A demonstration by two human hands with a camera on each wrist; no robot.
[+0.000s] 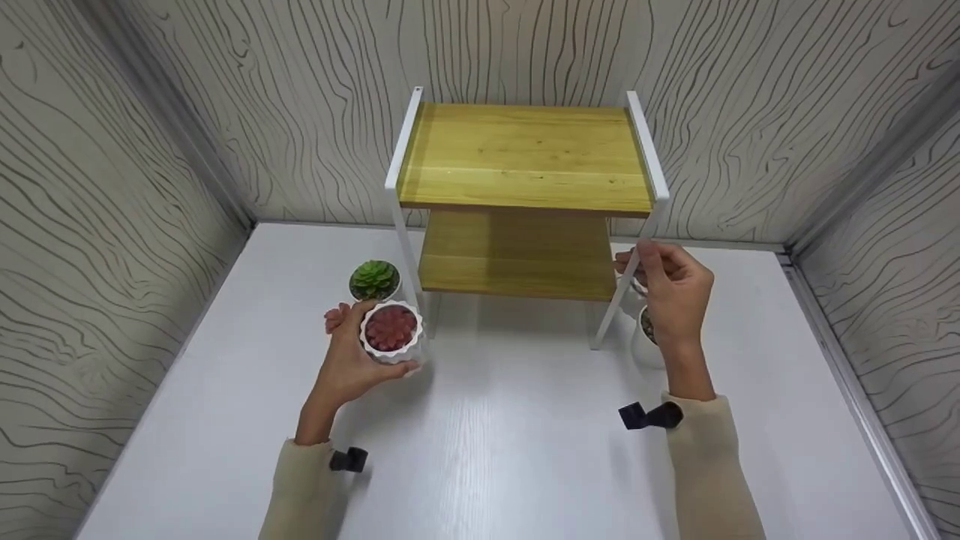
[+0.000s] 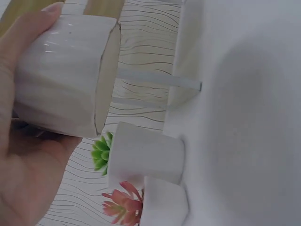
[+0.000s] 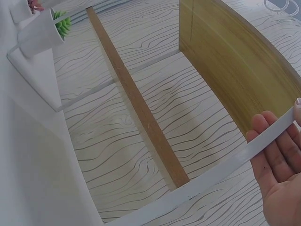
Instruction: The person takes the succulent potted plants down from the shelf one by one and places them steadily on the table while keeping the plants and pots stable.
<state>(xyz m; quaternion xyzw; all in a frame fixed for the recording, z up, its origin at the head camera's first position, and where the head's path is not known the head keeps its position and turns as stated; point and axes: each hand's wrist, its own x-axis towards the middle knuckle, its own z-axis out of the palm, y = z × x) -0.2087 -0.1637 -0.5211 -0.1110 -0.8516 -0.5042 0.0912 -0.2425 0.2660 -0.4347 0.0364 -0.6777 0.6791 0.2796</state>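
My left hand (image 1: 351,369) grips a white scalloped pot with a red succulent (image 1: 391,330), fingers and thumb around its sides. In the left wrist view this pot (image 2: 66,75) is held off the table, its underside showing. Just behind it stands a green succulent in a white pot (image 1: 374,280). A pink succulent (image 2: 123,205) in another white pot is mostly hidden by the left hand in the head view. My right hand (image 1: 681,296) holds the front right white leg (image 3: 211,172) of a two-tier wooden shelf (image 1: 525,157), thumb in front and fingers behind.
The shelf stands on a white table (image 1: 480,450) near the patterned back wall (image 1: 322,112). Beside its right leg, a white pot (image 1: 649,351) and another pot are partly hidden by the right hand and leg. Both shelf boards are wood, including the lower board (image 1: 517,259).
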